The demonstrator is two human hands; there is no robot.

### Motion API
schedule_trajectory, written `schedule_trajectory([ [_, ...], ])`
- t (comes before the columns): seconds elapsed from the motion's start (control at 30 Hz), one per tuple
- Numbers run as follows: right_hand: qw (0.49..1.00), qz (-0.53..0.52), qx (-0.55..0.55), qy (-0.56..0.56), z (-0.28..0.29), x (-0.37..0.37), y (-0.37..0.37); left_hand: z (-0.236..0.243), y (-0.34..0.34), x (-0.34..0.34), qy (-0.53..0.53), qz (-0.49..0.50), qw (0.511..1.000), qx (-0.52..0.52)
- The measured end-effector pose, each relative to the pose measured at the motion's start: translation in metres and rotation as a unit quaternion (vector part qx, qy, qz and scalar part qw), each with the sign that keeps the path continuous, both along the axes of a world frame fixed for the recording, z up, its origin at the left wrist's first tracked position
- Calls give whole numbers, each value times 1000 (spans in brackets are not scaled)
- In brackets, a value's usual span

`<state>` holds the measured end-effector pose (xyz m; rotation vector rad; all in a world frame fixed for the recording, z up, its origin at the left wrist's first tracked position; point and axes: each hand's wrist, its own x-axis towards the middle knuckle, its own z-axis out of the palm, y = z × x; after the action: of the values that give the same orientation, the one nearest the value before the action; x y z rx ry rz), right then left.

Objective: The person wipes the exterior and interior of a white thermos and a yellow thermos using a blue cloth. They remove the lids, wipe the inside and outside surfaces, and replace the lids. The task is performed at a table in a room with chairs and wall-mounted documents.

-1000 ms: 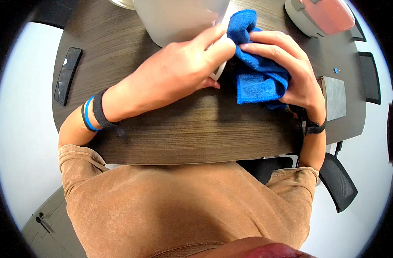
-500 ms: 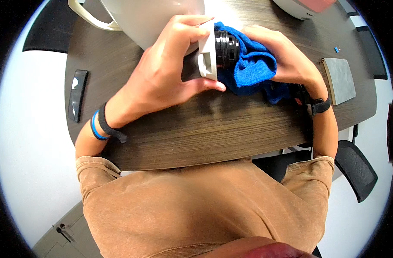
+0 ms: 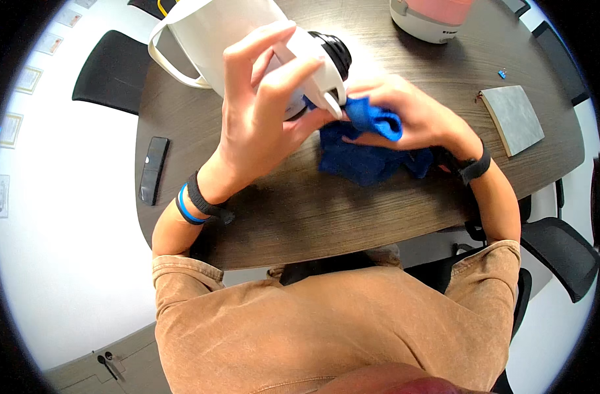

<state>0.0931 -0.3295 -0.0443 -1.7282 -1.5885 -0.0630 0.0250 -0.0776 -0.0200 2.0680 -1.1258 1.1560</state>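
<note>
My left hand (image 3: 257, 121) grips a white lid (image 3: 330, 77) by its rim, tilted, with the black ribbed plug (image 3: 336, 52) facing up and to the far right. A bunched blue cloth (image 3: 362, 163) is pinched in my right hand (image 3: 415, 115), a fold of it touching or very near the lid's near edge. The rest of the cloth hangs down toward the table. Just behind my left hand stands a white jug (image 3: 211, 39) with a curved handle on its left; my hand and the lid cover part of it.
A black phone-like slab (image 3: 154, 171) lies at the left of the dark wooden table (image 3: 280, 226). To the right are a grey notebook (image 3: 513, 119) and a tiny blue object (image 3: 502, 74). A pink and white appliance (image 3: 431, 20) stands at the back. Black chairs (image 3: 113, 72) surround the table.
The lid has turned from edge-on to tilted, its plug now pointing up and away. My right hand and the cloth have moved from the plug to the lid's near edge.
</note>
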Motion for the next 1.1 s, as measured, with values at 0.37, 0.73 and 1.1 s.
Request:
schedule_trajectory([
  [0.37,991,-34,13,-125,25,5,-30,28,-10,7,30,4,998,54],
  [0.73,986,-146,69,-40,26,15,-45,32,-5,1,83,12,989,124],
  [1.1,926,-206,146,-280,37,4,-28,43,6,3,214,-92,964,126],
])
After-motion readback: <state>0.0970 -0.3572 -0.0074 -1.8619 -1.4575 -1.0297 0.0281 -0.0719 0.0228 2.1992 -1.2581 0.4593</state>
